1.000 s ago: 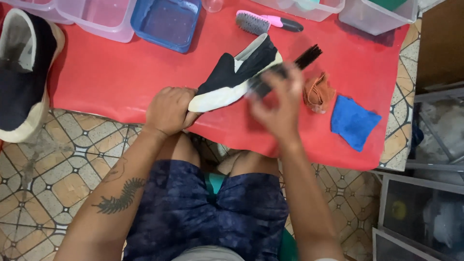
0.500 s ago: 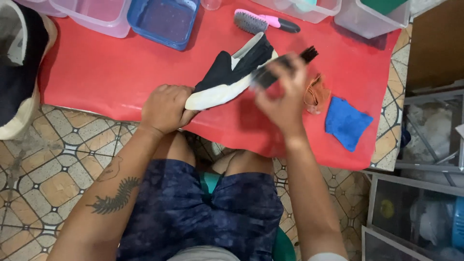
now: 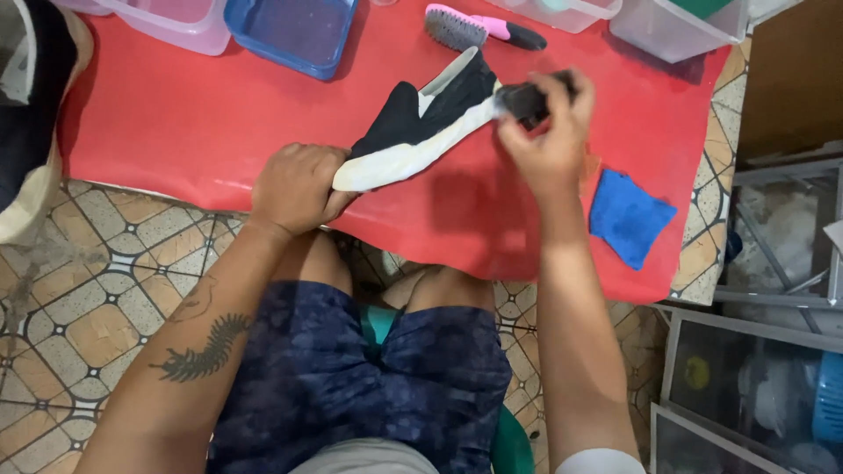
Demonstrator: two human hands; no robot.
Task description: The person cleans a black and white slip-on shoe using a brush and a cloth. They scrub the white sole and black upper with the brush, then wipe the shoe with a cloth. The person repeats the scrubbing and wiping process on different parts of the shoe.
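Observation:
My left hand [image 3: 297,186] grips the toe of a black slip-on shoe with a white sole [image 3: 421,123], holding it tilted above the red table [image 3: 176,123]. My right hand [image 3: 549,132] is closed around a dark brush [image 3: 527,98] that presses against the shoe's heel end. The brush is mostly hidden by my fingers and blurred.
A blue cloth [image 3: 630,215] lies right of my right hand. A pink-and-black brush [image 3: 479,26] lies at the far edge, beside a blue tub [image 3: 294,31] and clear plastic boxes [image 3: 676,26]. Another black shoe [image 3: 31,114] sits at the left. Storage bins [image 3: 755,386] stand to the right.
My right hand has moved the brush along the shoe's heel, back and forth. The view has shifted slightly. My left hand keeps its hold on the toe.

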